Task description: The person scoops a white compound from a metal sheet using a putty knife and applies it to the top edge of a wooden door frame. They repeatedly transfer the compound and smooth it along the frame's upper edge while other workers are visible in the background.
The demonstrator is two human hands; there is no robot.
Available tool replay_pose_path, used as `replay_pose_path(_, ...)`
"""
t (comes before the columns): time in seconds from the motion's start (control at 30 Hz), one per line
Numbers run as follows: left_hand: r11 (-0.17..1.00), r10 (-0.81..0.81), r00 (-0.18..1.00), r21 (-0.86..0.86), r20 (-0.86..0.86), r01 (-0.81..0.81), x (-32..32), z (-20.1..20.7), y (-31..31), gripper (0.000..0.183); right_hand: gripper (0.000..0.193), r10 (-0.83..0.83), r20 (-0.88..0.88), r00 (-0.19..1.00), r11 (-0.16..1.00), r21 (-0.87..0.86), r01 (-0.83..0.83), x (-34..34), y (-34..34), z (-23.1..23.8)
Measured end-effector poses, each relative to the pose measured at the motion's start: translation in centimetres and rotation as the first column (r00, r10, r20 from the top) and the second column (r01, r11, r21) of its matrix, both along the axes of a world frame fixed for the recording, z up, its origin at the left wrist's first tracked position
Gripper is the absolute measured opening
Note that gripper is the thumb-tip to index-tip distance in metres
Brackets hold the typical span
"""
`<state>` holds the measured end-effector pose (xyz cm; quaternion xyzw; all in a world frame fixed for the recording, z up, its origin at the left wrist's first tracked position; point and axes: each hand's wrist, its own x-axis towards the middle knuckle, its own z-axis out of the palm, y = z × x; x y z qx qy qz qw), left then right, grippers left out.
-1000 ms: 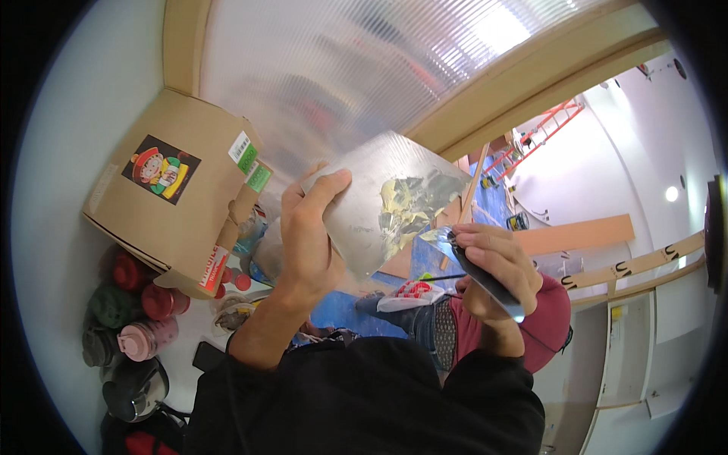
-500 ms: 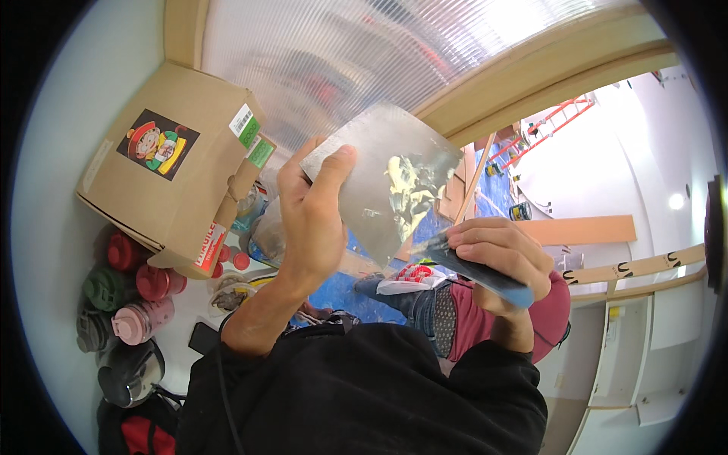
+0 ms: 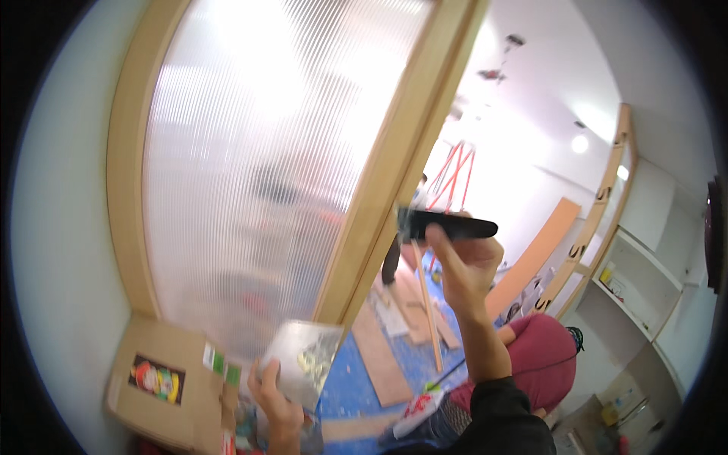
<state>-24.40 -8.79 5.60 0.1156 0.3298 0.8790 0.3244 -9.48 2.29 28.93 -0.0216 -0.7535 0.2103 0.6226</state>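
Observation:
My right hand [image 3: 469, 269] is raised, its fingers closed round the black handle of a putty knife [image 3: 459, 226]. The knife's blade end is at the edge of a pale wooden door frame [image 3: 383, 178]; whether it touches is hard to tell. Lower down, my left hand [image 3: 274, 402] grips a thin metal sheet [image 3: 287, 362] by its left side, thumb on top. Cream-coloured putty [image 3: 317, 358] is smeared on the sheet's right part. Beside the frame post stands a ribbed translucent panel [image 3: 243, 174].
A cardboard box [image 3: 163, 334] stands at lower left. To the right, a person in a red shirt [image 3: 540, 355] bends low. Wooden boards [image 3: 375, 364] lie on blue floor covering [image 3: 345, 390]. Farther off are a red ladder [image 3: 453, 178], an orange board [image 3: 531, 262] and white shelving [image 3: 641, 280].
My right hand has lifted the putty knife from the metal sheet up to the door frame. The sheet in my left hand sits lower in view. My view has tilted upward.

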Motion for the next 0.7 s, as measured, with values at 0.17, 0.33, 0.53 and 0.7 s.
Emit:
replay_pose_path(0.17,0.982,-0.086,0.983,0.182,0.164,0.056,-0.6,-2.1,2.1,0.045,0.009,-0.274,-0.556,0.785,0.423,0.663,0.618,-4.1,5.5,13.8)
replay_pose_path(0.33,0.893,0.346,0.328,0.201,-0.879,-0.404,-1.0,-5.8,2.2,0.059,0.015,-0.325,-0.633,0.703,0.419,0.57,0.707,-6.7,8.7,23.3)
replay_pose_path(0.53,0.919,0.281,0.394,0.127,-0.875,-0.374,-0.6,-7.4,2.5,0.061,0.024,-0.44,-0.572,0.692,0.422,0.549,0.722,-7.9,10.1,26.4)
replay_pose_path(0.7,0.94,0.208,0.498,0.031,-0.842,-0.34,-0.1,-7.4,2.2,0.061,0.022,-0.53,-0.547,0.648,0.365,0.543,0.756,-7.8,10.5,27.7)
